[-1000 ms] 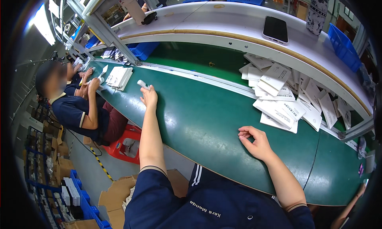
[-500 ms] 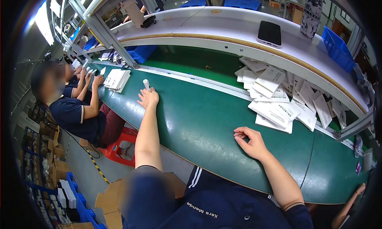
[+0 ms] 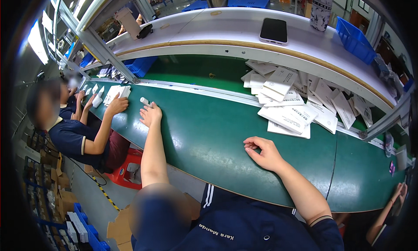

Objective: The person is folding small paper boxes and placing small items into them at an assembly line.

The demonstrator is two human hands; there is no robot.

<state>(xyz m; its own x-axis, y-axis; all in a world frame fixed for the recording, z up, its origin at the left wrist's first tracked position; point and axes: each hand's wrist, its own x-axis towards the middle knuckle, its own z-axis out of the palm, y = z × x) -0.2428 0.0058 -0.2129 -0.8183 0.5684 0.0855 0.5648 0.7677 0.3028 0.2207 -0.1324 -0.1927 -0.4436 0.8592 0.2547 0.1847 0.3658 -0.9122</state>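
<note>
Head view: a person is sitting at a long green belt, both forearms reaching out over it.
Left hand: stretching far out toward ten o'clock, fingers loosely spread, fingertips touching a small white tube; not closing around it.
Right hand: resting on the belt at about two o'clock from the body, fingers curled half in, holding nothing.
Tube: lying on its side on the belt, just beyond the left fingertips, well apart from the right hand.
Handling: the tube is looking light, stiff and smooth, likely to roll on the belt; pinching it across the middle between thumb and forefinger seems the surest hold.
Leaflets: a loose heap of white folded sheets is lying at one o'clock, past the right hand, thin and easy to slide.
Shelf: running above the belt at twelve o'clock, carrying a dark phone and a patterned bottle.
Neighbour: a second person is sitting at nine o'clock, their hand lying on small white items near the belt's edge.
</note>
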